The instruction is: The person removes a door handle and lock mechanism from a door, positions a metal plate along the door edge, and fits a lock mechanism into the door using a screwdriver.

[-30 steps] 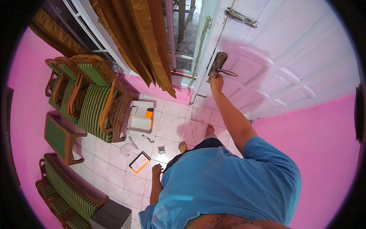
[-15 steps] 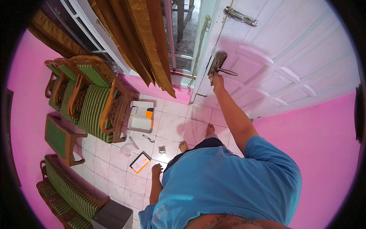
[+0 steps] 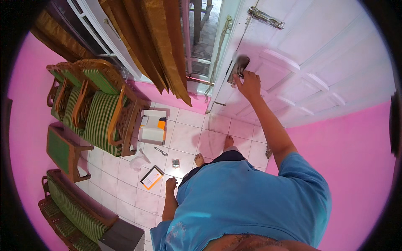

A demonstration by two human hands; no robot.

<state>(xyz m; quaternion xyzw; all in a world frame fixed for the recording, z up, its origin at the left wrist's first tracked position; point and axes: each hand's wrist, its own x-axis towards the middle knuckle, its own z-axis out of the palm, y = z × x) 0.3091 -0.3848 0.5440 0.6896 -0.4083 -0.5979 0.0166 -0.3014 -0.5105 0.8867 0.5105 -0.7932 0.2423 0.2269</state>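
Note:
My right hand (image 3: 250,85) is closed round the lever of the metal door handle (image 3: 240,63) on the white panelled door (image 3: 284,79). Its fingers hide most of the lever; the thumb lies toward the lower part of the handle's plate. At my left side hangs my left hand (image 3: 171,184), with loosely bent fingers and nothing visible in it. In this view it appears close to a flat orange-and-white box or booklet with a dark edge (image 3: 152,178) and a small clear packet (image 3: 176,163), both on the floor.
An opened white box (image 3: 152,136), a thin metal strip (image 3: 160,151) and crumpled plastic (image 3: 138,161) lie on the tiles. Green-striped wooden chairs (image 3: 104,113), a small table (image 3: 58,148) and a bench (image 3: 71,205) stand left. Brown curtains (image 3: 144,46) hang beside the door. Above the handle is a bolt (image 3: 266,17).
My right hand has moved from the lower end of the handle plate up onto the lever and now covers it. The left hand hangs as before.

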